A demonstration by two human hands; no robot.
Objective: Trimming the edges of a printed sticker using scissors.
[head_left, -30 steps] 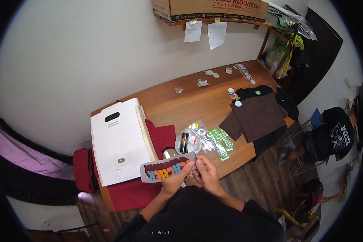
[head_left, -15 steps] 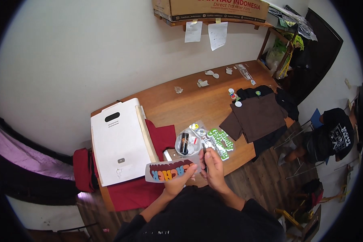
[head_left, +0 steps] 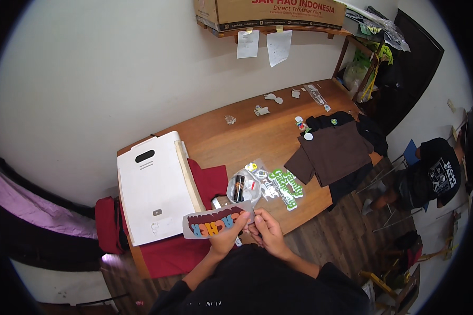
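My left hand [head_left: 227, 239] is closed on a strip of clear transfer film [head_left: 190, 231] printed with colourful block letters [head_left: 213, 227] on a dark red backing. The strip lies over the edge of the white machine and stretches toward my other hand. At the strip's right end my right hand [head_left: 270, 233] is closed, its fingertips against the film and close to the left hand's. What lies inside those fingers is hidden. Just beyond the hands stands a clear round tub [head_left: 255, 197] holding a black cylinder [head_left: 239, 188] and small white items.
A white heat press [head_left: 155, 194] stands on the left over a dark red cloth [head_left: 207, 178]. Green-lettered film [head_left: 286, 189] lies right of the tub. Folded brown and black shirts [head_left: 341, 152] are further right. Film scraps [head_left: 261, 110] lie at the back. A person [head_left: 436, 173] stands at right.
My right hand has come down and left to the film's end. The dark slim tool seen in it before is now out of sight. The film has shifted slightly left.
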